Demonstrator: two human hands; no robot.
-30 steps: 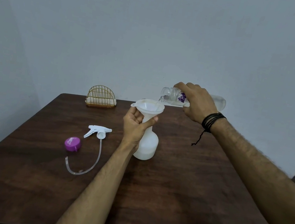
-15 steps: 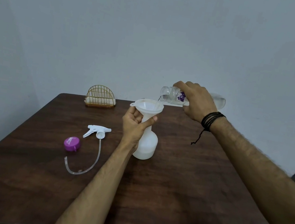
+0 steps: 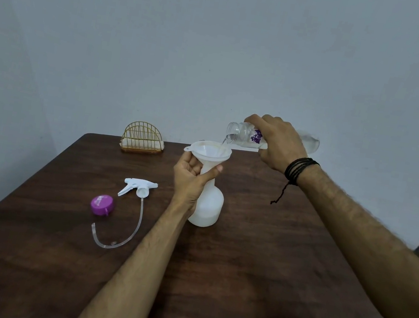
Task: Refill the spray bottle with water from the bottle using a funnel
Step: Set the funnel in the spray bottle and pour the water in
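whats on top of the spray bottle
A white funnel sits in the spray bottle neck; the left hand covers the joint, so its stem is hidden.

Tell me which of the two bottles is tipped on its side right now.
The clear water bottle, held by the right hand and pouring into the funnel. The white spray bottle stands upright on the table, steadied by the left hand.

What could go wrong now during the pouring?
The water bottle pours at the far edge of the funnel, so water may miss it. The left hand holds only the neck of the spray bottle, so the funnel might tilt.
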